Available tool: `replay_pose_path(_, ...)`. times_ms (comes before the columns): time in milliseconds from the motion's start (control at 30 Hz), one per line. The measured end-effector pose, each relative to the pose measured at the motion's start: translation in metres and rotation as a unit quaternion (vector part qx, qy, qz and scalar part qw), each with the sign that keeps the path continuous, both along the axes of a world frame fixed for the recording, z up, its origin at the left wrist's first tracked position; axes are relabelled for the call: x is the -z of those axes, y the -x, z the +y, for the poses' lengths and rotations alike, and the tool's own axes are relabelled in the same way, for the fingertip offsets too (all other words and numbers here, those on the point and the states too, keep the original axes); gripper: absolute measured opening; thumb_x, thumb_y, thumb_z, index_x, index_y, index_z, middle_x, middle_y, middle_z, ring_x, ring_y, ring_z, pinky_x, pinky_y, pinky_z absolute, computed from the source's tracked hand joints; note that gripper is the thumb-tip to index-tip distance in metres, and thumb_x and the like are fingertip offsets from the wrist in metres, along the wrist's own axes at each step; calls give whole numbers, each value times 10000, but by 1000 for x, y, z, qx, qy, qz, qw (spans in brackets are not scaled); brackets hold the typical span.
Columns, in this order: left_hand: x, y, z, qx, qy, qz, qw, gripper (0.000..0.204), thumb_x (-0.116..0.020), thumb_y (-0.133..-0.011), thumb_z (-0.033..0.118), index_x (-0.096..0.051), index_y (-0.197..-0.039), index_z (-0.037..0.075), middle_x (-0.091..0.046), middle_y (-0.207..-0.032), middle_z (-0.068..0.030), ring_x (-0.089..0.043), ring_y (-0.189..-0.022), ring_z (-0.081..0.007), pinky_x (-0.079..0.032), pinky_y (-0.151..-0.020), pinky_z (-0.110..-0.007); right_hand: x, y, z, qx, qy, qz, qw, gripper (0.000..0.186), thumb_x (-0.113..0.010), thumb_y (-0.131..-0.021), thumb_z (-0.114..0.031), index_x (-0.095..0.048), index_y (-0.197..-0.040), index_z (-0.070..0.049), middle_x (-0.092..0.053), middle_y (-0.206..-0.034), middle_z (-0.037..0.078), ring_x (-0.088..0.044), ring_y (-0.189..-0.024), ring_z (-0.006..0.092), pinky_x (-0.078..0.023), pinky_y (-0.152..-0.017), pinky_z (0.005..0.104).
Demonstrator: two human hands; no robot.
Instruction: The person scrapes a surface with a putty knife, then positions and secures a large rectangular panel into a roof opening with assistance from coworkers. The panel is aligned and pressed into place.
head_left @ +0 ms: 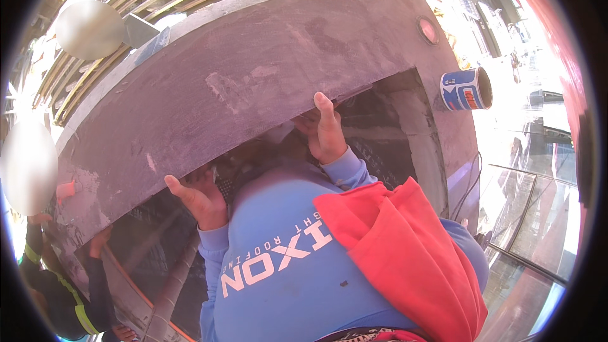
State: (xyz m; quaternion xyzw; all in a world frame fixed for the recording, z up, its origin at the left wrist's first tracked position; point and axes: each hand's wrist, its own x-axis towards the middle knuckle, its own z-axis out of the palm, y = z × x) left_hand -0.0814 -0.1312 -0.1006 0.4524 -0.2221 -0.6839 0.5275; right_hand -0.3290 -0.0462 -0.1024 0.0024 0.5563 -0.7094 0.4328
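A large, curved, dull purple-brown panel [253, 76] with pale scuffed patches spans the view in front of me. My left hand [201, 197] grips its near edge, thumb on top and fingers curled beneath. Farther right, my right hand [326, 132] holds the same edge, its thumb pointing up and its fingers partly hidden under the panel. Dark shadow fills the opening below that edge. A round red light [427, 30] is set into the surface at the upper right.
A blue-and-white can [467, 89] stands at the right beside the panel. Another person's dark sleeve with yellow bands [83, 318] is at the lower left. Wooden slats [88, 79] lie at the upper left; a black cable [472, 185] hangs at the right.
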Motion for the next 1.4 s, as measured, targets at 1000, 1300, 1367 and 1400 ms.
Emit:
replay_pose_path(1000, 6, -7, -4, -29, -31, 17, 999, 811, -501, -1008, 699, -418, -1523, 78, -482, -1470, -130, -461, -1340, -295, -396, -1135, -455, 2, -3, -4, 36, -5, -27, 999, 635, -808, -863, -526, -615, -1239, -53, -585, -1144, 28, -567, -1016, 158, -487, -830, 367)
replay_pose_path(1300, 2, 2, -2, 17, -1, -9, 1000, 760, -430, -1044, 686, -429, -1509, 85, -499, -1445, -109, -467, -1324, -280, -410, -1117, -446, -3, 1, 1, 61, -14, -27, 998, 607, -804, -867, -522, -626, -1218, -59, -597, -1152, 33, -572, -1021, 164, -488, -839, 386)
replay_pose_path(1367, 0, -7, 3, -17, -8, 4, 1000, 762, -422, -1044, 688, -429, -1510, 85, -501, -1442, -112, -468, -1320, -286, -413, -1114, -446, -1, -4, -6, 18, -15, -24, 999, 684, -767, -892, -533, -567, -1322, -41, -570, -1278, 78, -554, -1140, 217, -459, -938, 436)
replay_pose_path(1400, -2, -2, 2, -15, -14, 4, 1000, 768, -425, -1040, 694, -429, -1511, 86, -501, -1441, -115, -471, -1316, -290, -416, -1111, -448, -3, -2, -4, 8, -19, -21, 1000, 752, -731, -918, -540, -510, -1417, -24, -546, -1384, 116, -537, -1238, 264, -429, -1027, 475)
